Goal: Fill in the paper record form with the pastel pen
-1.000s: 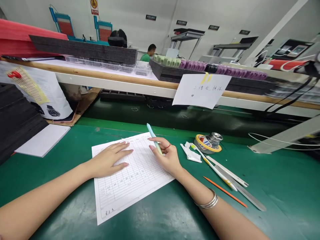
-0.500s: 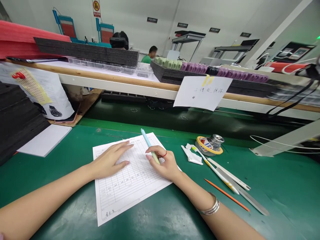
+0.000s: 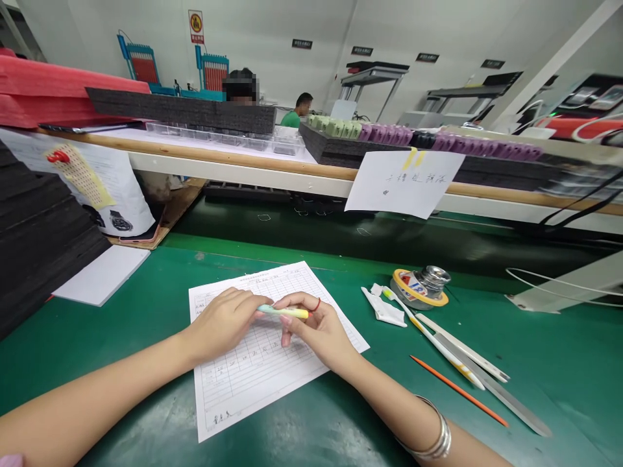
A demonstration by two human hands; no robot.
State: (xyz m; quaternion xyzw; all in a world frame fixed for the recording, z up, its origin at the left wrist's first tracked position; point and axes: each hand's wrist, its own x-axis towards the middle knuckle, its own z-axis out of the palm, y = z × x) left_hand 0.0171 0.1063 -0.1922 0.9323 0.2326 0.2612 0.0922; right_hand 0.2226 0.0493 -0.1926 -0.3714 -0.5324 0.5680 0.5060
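A light blue and yellow pen [image 3: 283, 312] lies almost level between my two hands, above a printed form [image 3: 253, 383]. My left hand [image 3: 221, 324] is closed on the pen's blue end, with its fingertips partly hidden. Thumb and fingers of my right hand [image 3: 316, 327] pinch the yellow half, where a small red tip shows. The form has a ruled grid with handwritten entries and lies tilted on the green table. Both hands cover part of it.
Right of the form lie a toothbrush [image 3: 438, 340], a metal ruler-like strip [image 3: 506, 392], white tweezers [image 3: 464, 347], an orange stick [image 3: 457, 389], crumpled white paper [image 3: 384, 308] and a tape roll [image 3: 413, 295]. A shelf [image 3: 243, 165] crosses ahead; white sheets [image 3: 102, 275] lie left.
The pen has turned from upright-slanting to nearly level. My left hand has come off the flat sheet and closed on the pen's blue end. The view has shifted slightly left.
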